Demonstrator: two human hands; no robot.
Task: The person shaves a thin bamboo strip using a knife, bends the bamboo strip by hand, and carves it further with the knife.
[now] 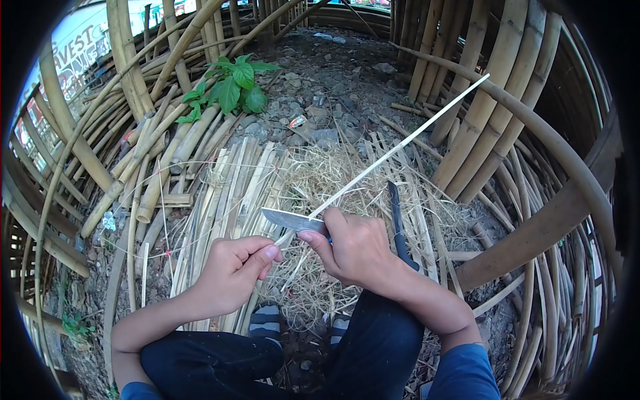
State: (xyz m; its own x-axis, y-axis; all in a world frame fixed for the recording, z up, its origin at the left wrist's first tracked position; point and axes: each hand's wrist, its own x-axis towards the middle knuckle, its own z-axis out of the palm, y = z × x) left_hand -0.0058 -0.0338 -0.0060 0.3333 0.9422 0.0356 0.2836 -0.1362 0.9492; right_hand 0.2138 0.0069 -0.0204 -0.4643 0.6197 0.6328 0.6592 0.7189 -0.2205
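Note:
My right hand [359, 248] is closed around a knife [288, 219], its blade pointing left and its handle mostly hidden by the fingers. A long, pale bamboo strip [403, 143] crosses the blade and slants up to the right, its far end in the air. My right thumb presses near the place where blade and strip meet. Just left of the blade, my left hand [230, 272] pinches the near end of the strip between thumb and fingers. Beneath both hands lies a heap of thin bamboo shavings [320, 183].
Split bamboo slats [233, 180] lie at the left, with a dark, long narrow object [397, 213] near my right knee. Thick bamboo poles [497, 100] stand at the right. A leafy green plant [233, 83] grows at the back left, beside stony ground [320, 100].

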